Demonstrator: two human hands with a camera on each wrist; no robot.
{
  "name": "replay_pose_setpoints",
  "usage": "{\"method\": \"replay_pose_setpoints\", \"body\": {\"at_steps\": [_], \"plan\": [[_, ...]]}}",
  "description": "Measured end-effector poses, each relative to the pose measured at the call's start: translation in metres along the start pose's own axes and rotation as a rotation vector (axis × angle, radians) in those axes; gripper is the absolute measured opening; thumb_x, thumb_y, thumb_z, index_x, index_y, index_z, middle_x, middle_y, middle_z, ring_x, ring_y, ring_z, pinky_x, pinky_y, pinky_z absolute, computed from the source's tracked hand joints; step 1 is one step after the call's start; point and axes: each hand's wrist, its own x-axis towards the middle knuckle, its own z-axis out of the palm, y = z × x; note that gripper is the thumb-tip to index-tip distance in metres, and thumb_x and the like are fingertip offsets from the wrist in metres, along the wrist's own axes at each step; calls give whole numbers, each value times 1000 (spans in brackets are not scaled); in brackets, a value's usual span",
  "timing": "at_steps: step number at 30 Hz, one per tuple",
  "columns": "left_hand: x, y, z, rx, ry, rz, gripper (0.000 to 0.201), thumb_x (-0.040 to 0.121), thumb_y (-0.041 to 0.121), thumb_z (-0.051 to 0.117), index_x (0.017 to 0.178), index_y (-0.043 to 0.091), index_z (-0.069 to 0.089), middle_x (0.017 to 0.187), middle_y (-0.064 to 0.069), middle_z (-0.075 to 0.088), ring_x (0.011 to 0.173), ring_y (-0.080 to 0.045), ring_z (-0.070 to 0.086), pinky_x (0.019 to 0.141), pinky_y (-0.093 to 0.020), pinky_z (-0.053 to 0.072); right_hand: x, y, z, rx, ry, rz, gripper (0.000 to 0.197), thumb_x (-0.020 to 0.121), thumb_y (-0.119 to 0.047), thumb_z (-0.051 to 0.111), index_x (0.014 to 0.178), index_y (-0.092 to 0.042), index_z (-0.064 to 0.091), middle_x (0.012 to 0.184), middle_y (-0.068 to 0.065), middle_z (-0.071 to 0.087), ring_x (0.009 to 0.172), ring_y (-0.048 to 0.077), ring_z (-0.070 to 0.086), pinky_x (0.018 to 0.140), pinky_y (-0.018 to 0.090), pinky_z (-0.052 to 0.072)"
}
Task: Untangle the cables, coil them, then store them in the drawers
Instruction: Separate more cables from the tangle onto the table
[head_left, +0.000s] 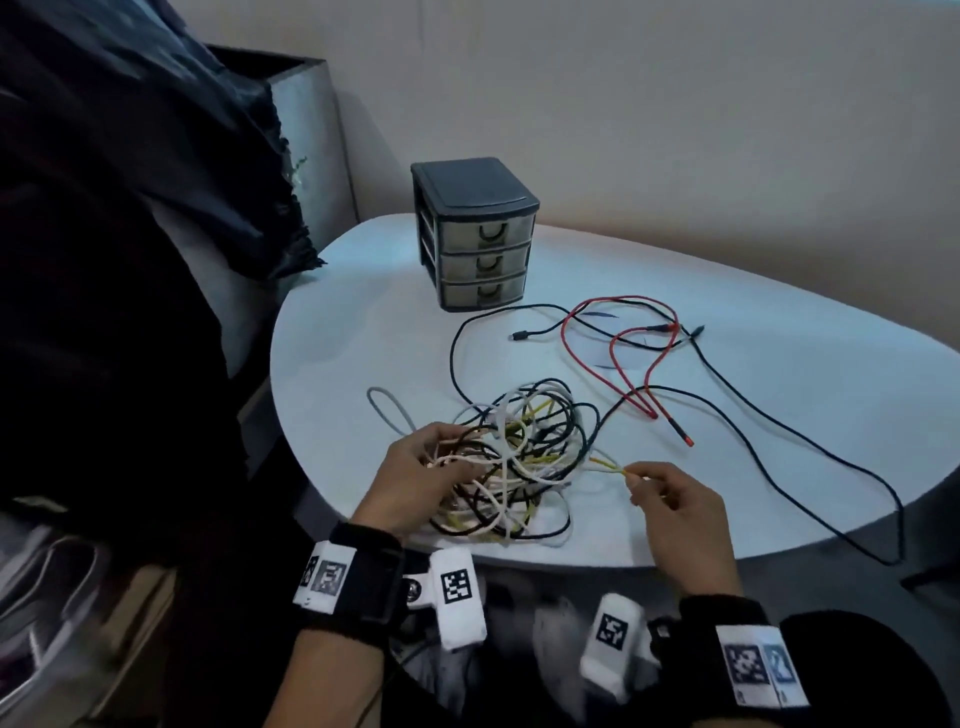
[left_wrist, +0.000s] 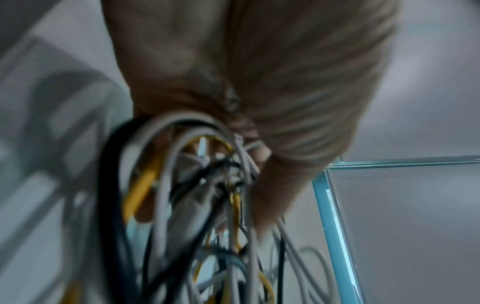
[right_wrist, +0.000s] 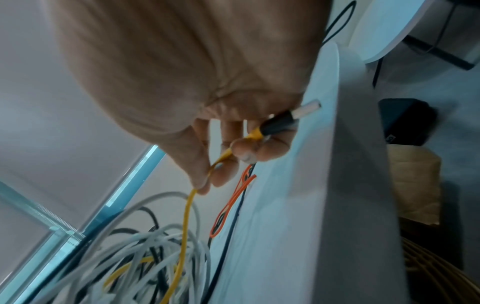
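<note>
A tangle of white, black and yellow cables (head_left: 514, 462) lies near the front edge of the white table (head_left: 779, 395). My left hand (head_left: 431, 470) grips several strands on the tangle's left side; the left wrist view shows the tangle (left_wrist: 182, 195) looped under the palm, blurred. My right hand (head_left: 670, 499) pinches the yellow cable (head_left: 608, 464) just right of the tangle. In the right wrist view my right hand (right_wrist: 233, 152) holds the yellow cable (right_wrist: 185, 222) near its black USB plug (right_wrist: 285, 120). A red cable (head_left: 623, 358) and a long black cable (head_left: 779, 431) lie loose beyond.
A small dark three-drawer unit (head_left: 475, 234), drawers closed, stands at the back of the table. Dark cloth (head_left: 130, 182) hangs at the left beside a grey cabinet (head_left: 311, 130). The black cable droops over the table's right front edge.
</note>
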Motion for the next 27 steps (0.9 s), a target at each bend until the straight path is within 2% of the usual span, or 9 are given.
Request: {"method": "replay_pose_setpoints", "body": {"at_steps": [3, 6, 8, 10, 13, 17, 19, 23, 27], "plan": [[1, 4, 0, -143, -80, -36, 35, 73, 0, 79, 106, 6, 69, 90, -6, 75, 74, -16, 69, 65, -25, 55, 3, -3, 9, 7, -62, -5, 22, 93, -8, 64, 79, -25, 71, 75, -12, 68, 73, 5, 61, 66, 13, 43], [5, 3, 13, -210, -79, -108, 20, 87, -1, 65, 107, -2, 67, 90, -15, 74, 70, -18, 70, 65, -25, 58, 9, -10, 30, -36, -133, -55, 28, 93, -8, 62, 76, -29, 68, 72, -18, 68, 68, -7, 60, 66, 10, 42], [13, -1, 18, -104, -116, -111, 19, 88, 10, 68, 105, 5, 71, 98, -16, 75, 83, -22, 71, 82, -31, 58, 16, -10, 38, -89, -139, -91, 29, 94, -9, 59, 74, -29, 64, 71, -14, 65, 64, -3, 57, 63, 16, 41], [18, 2, 20, -35, -197, -108, 31, 80, 21, 78, 109, 11, 72, 106, -14, 75, 95, -23, 69, 95, -37, 53, 21, -9, 39, -114, -117, -107, 23, 95, -13, 58, 82, -30, 65, 81, -9, 66, 75, 2, 59, 70, 20, 43], [23, 1, 14, -73, -314, -88, 53, 72, 10, 81, 122, 16, 65, 116, -9, 72, 102, -20, 69, 91, -33, 55, 25, -7, 31, -118, -53, -93, 20, 97, -15, 57, 94, -32, 66, 96, -6, 68, 92, 11, 63, 82, 29, 48], [24, -2, 2, -134, -458, -52, 74, 71, -9, 72, 138, 15, 53, 131, -11, 64, 115, -26, 64, 92, -35, 55, 24, -5, 23, -59, 47, -47, 28, 95, -11, 57, 91, -38, 66, 79, -9, 67, 73, 14, 64, 72, 31, 51], [22, -4, 3, -173, -430, -52, 71, 70, -11, 69, 135, 14, 55, 129, -12, 66, 114, -26, 64, 94, -37, 54, 20, -2, 22, -56, 80, -45, 22, 94, -12, 60, 97, -32, 67, 77, -8, 66, 75, 11, 64, 73, 30, 49], [21, -9, 12, -154, -272, -7, 61, 67, -13, 63, 120, 18, 62, 108, -4, 74, 99, -19, 68, 84, -31, 58, 8, -2, 22, -71, 116, -89, 14, 92, -14, 64, 101, -25, 69, 81, -12, 67, 82, -1, 63, 73, 21, 48], [15, -4, 24, -40, -70, 146, 50, 85, -16, 62, 116, 23, 60, 100, -3, 75, 92, -17, 70, 78, -28, 56, 4, -4, 21, -158, 76, -121, 15, 90, -11, 66, 97, -24, 68, 83, -13, 70, 83, -2, 65, 77, 19, 48]]}}
